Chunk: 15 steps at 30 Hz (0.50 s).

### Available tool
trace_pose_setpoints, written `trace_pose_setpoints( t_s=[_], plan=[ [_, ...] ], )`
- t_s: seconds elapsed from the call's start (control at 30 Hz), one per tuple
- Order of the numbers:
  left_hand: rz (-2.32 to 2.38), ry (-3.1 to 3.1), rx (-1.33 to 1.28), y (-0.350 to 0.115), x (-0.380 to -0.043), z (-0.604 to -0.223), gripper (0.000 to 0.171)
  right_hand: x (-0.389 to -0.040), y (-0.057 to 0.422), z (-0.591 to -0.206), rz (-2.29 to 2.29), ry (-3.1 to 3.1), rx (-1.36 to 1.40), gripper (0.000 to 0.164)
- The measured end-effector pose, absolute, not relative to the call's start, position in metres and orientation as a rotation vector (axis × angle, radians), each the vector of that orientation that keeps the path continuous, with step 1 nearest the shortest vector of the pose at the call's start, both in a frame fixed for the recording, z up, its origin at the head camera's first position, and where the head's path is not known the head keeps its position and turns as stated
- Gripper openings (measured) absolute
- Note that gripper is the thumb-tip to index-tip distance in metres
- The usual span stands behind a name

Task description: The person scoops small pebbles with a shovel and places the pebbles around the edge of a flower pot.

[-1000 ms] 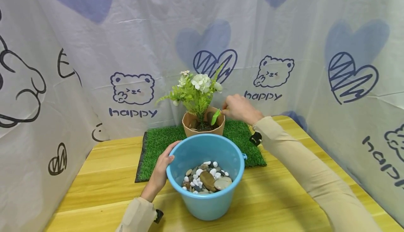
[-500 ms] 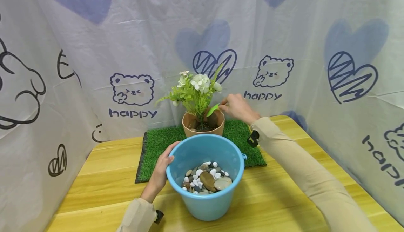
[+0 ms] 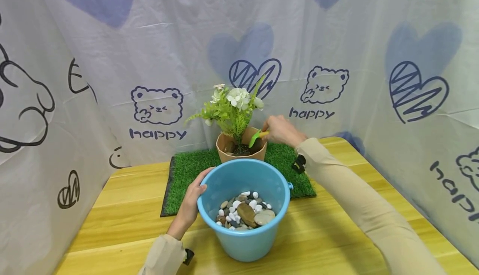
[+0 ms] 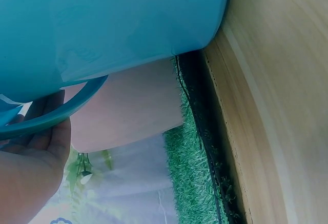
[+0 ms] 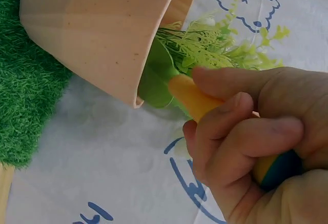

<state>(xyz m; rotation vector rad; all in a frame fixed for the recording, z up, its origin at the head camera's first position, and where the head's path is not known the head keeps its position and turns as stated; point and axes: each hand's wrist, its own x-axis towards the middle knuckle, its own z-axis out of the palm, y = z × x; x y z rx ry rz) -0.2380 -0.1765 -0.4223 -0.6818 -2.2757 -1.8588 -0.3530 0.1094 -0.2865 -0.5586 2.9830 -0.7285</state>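
Note:
My right hand [image 3: 281, 130] grips a small garden trowel by its yellow handle [image 5: 196, 97]. The green trowel blade [image 3: 255, 138] reaches into a tan flower pot [image 3: 241, 157], by the inside of its right rim. White flowers with green leaves [image 3: 236, 100] stand in the pot over dark soil; part of the soil is hidden by the pot's wall. My left hand [image 3: 191, 200] holds the light-blue bucket [image 3: 245, 245] at its left rim, thumb over the edge. The left wrist view shows fingers at the bucket's handle [image 4: 77, 101]. White, grey and brown stones [image 3: 245, 213] lie inside the bucket.
Under the pot lies a green artificial turf mat [image 3: 187, 183] with a black edge, partly behind the bucket. The wooden table [image 3: 116, 225] spreads out on both sides. A printed cloth [image 3: 168, 50] hangs close behind the pot and along both sides.
The trowel blade has risen and swung left toward the stems, then dropped back into the pot at the right, showing the yellow handle. The left hand and bucket have stayed put.

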Motion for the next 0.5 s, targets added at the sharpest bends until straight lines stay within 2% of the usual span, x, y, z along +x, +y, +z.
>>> trace_pose_setpoints(
  t_s=[0.5],
  plan=[
    [-1.862, -2.268, -0.684, -0.177, -0.238, -0.422, 0.055, -0.341, 0.104, -0.278, -0.507, 3.038, -0.567, 0.019]
  ],
)
